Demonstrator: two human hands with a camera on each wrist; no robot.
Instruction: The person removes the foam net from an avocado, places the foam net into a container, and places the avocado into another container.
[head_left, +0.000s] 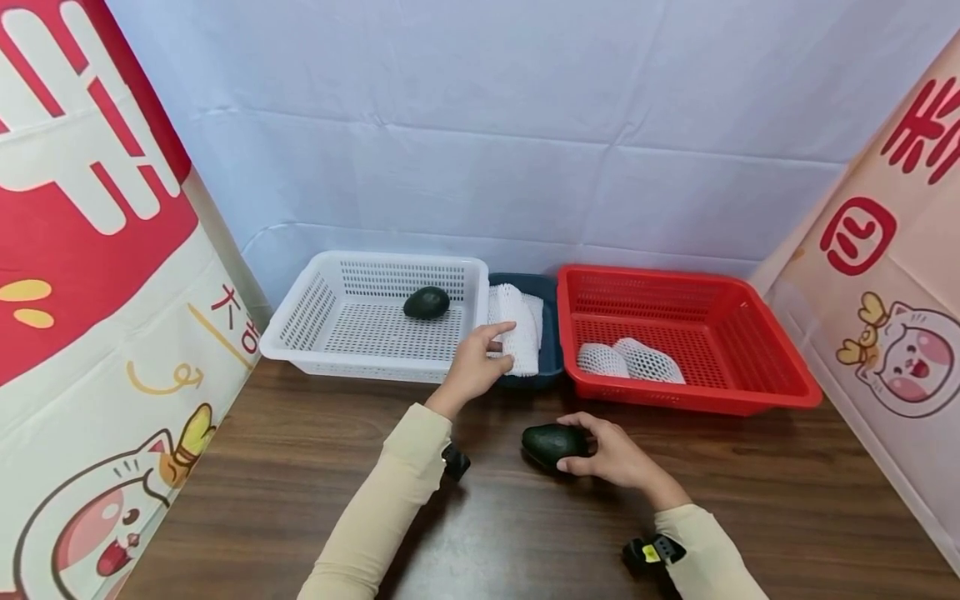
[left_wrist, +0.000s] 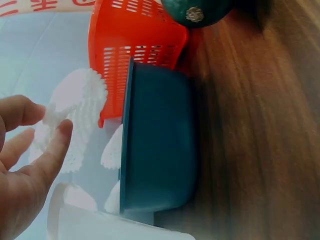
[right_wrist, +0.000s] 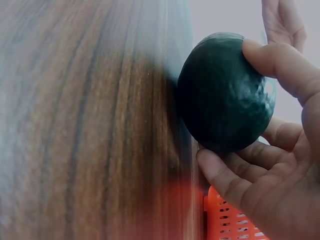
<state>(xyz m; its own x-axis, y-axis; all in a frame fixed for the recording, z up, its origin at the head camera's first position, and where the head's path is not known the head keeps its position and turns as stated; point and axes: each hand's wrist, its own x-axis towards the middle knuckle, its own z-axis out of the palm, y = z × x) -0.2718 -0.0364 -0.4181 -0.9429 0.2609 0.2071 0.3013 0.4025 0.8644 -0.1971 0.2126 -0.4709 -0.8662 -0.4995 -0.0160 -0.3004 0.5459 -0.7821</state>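
Observation:
My right hand (head_left: pixel 611 452) grips a dark green avocado (head_left: pixel 552 444) low over the table in front of the baskets. In the right wrist view, thumb and fingers curl round the avocado (right_wrist: pixel 225 95). With fingertips and thumb, my left hand (head_left: pixel 477 362) pinches a white foam net sleeve (head_left: pixel 521 333) above the dark blue bin (head_left: pixel 551 333). The left wrist view shows this foam net sleeve (left_wrist: pixel 80 117) raised over the bin's rim, with more white foam nets inside the bin (left_wrist: pixel 160 145).
A white basket (head_left: pixel 367 365) at the left contains one avocado (head_left: pixel 427 303). The red basket (head_left: pixel 697 396) at the right contains two avocados in foam nets (head_left: pixel 648 362). Behind the baskets hangs a pale cloth (head_left: pixel 480 150), and printed panels stand at both sides.

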